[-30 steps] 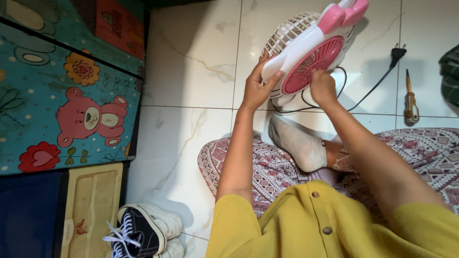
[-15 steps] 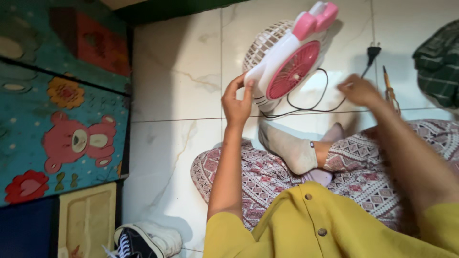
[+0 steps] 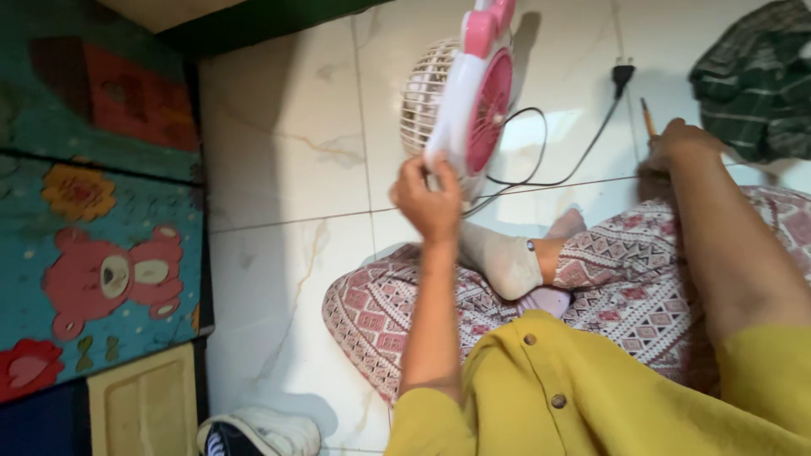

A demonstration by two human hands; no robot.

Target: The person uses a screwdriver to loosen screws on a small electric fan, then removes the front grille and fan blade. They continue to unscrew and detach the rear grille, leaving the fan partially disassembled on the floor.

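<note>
- Small table fan (image 3: 460, 101), white housing with pink front grille and pink ear-shaped trim at the top: I hold it raised off the tiled floor (image 3: 287, 169), turned nearly edge-on to my view, beyond my crossed legs.
- My left hand (image 3: 431, 203) grips the lower rim of the housing; fingers (image 3: 414, 173) curled and pressed on the white plastic, thumb toward the pink side.
- My right hand (image 3: 680, 139) lies well apart from the fan, on the floor at a screwdriver (image 3: 649, 118) with a yellowish handle; the hand covers most of the tool, and I cannot tell whether my fingers are closed on it or only resting on it.
- Black power cord (image 3: 541, 160) loops from the fan's base across the tiles to its plug (image 3: 623, 74).
- Handling, as I judge it: light enough for one hand, rigid hollow plastic, smooth and somewhat slippery. The thin grille bars look easy to bend or snap, so the solid rim or base is the better hold. The trailing cord may tug or snag.
- Surroundings: dark green checked cloth (image 3: 752, 76) beside my right hand; a play mat (image 3: 101, 262) with a pink bear at my left.
</note>
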